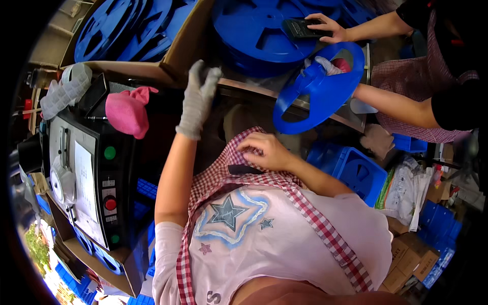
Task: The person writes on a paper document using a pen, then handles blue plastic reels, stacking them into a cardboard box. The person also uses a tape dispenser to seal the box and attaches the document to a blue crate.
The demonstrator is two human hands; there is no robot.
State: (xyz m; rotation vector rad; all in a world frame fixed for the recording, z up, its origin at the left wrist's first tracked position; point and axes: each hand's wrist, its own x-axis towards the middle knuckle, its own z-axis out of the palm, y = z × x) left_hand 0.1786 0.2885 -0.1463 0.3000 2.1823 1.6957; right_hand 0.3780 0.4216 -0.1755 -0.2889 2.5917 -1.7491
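Note:
My left hand (197,101), in a whitish knitted glove, is raised beside the cardboard box (175,63) of blue plastic reels (114,30). Its fingers are apart and nothing shows between them. Bare and curled, my right hand (269,151) rests against the red-and-white checked apron (223,157) at my front. Whether its bent fingers pinch the cloth or anything small, I cannot tell. Ahead on the right, a co-worker's gloved hand (329,66) holds a tilted blue reel disc (325,104). The co-worker's other hand (328,28) touches a dark handheld device (305,29) on stacked blue reels (249,30).
A machine with a control panel (109,198) stands at my left, with a pink cloth (128,113) and a clear plastic tray (66,91) at its far end. A metal-edged table (249,87) lies ahead. Blue bins (356,173) and cardboard boxes (401,259) fill the right side.

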